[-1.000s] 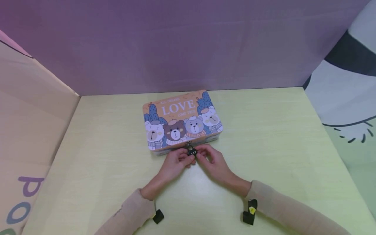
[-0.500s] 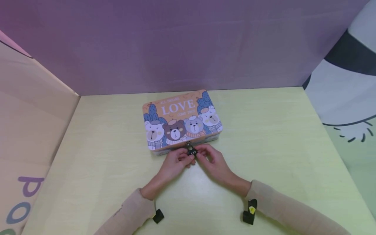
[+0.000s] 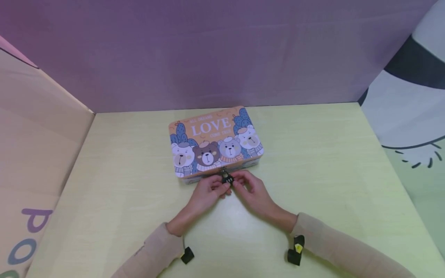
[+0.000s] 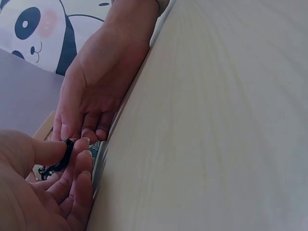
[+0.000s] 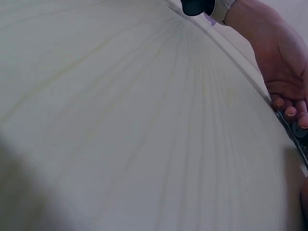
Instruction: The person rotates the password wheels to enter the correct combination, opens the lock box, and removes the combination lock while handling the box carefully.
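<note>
A small black combination padlock (image 3: 227, 179) hangs by its shackle at the front clasp of a tin box (image 3: 215, 143) printed with bears and the word LOVE. My left hand (image 3: 208, 192) pinches the padlock from the left, thumb on its front; the left wrist view shows the black body (image 4: 65, 156) between thumb and fingers. From the right, my right hand (image 3: 253, 193) has its thumb and fingertips on the lock's other side. The box lid is down. In the right wrist view the left hand (image 5: 284, 62) shows at the right edge, and the padlock is out of sight.
The box rests on a pale wooden table (image 3: 313, 162), turned slightly, near the back. A purple cloth wall (image 3: 222, 54) stands behind the table. Printed panels flank it: a left panel (image 3: 38, 127) with letters and a right panel (image 3: 410, 116) with a panda.
</note>
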`<state>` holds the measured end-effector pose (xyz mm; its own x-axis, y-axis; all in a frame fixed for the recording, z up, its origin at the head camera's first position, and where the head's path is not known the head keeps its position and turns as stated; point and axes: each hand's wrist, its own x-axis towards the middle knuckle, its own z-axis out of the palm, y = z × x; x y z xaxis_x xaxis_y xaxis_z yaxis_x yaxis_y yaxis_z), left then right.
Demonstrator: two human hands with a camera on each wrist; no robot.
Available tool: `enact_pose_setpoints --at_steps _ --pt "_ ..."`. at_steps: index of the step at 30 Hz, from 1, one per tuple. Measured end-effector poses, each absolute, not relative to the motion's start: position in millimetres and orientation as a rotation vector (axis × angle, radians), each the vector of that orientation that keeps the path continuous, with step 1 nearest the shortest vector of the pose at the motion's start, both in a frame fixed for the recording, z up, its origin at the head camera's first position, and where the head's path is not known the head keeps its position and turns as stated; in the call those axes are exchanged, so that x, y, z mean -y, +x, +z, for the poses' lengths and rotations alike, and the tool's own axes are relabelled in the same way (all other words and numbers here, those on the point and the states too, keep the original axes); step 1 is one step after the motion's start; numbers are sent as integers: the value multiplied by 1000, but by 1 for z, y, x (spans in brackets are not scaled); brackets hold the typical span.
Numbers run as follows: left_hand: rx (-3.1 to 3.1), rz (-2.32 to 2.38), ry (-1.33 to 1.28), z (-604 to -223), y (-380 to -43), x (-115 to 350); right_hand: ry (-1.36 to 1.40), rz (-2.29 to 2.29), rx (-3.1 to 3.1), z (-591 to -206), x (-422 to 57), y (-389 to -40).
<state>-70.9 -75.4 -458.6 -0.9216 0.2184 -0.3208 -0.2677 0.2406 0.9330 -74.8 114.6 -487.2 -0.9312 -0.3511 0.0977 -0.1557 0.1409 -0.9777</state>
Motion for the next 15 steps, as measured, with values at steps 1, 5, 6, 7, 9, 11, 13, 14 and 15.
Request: enact_pose_setpoints --at_steps 1,5,6,7,9,11,13,14,15 --pt "-2135 1725 -42 -459 -71 75 -504 -1898 -2249 -487 -115 -75" --pt "-2141 1724 -40 -459 -71 75 -515 -1898 -2253 -486 -115 -75" --pt "-2148 1722 -36 -459 -71 75 -519 -1900 -2251 -486 -115 -75" --pt "-2153 1722 -35 -460 -71 75 -522 -1901 -2250 -486 -115 -75" --pt "-2158 1723 -47 -459 -70 75 -529 -1905 -2248 -486 -114 -75" --pt "-2158 1730 -57 -459 -70 75 -532 -1908 -2243 -487 -114 -75" --pt "-2154 1739 -63 -459 -70 75 -534 -1910 -2243 -487 -114 -75" --pt "-2151 1742 -69 -459 -70 75 -535 -1911 -2243 -488 -114 -75" --pt "-2151 1745 -67 -459 -71 75 -536 -1912 -2245 -488 -114 -75"
